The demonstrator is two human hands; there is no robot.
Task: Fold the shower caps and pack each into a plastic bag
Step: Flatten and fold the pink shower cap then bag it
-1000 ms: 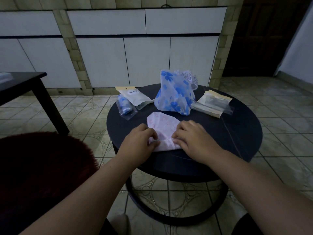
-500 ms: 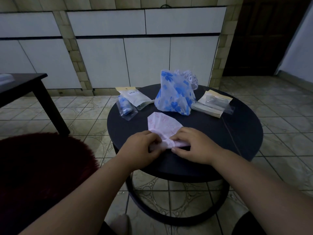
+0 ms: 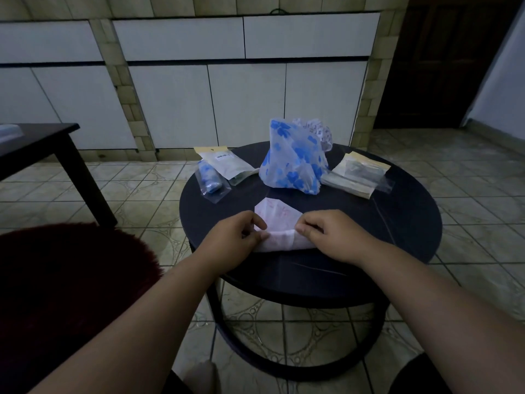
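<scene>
1. The pink cap lay at the table's 6 o'clock edge, its near edge rolled up.
2. The left hand pinched its 9 o'clock end; the right hand pinched its 3 o'clock end.
3. A blue cap stood at 12 o'clock, bags at 2 o'clock, packed bags at 10.

A round dark table on a tiled floor carries a pink cap at 6 o'clock, two packed bags at 10, a blue-flowered cap at 12, and a stack of empty bags at 2.
</scene>
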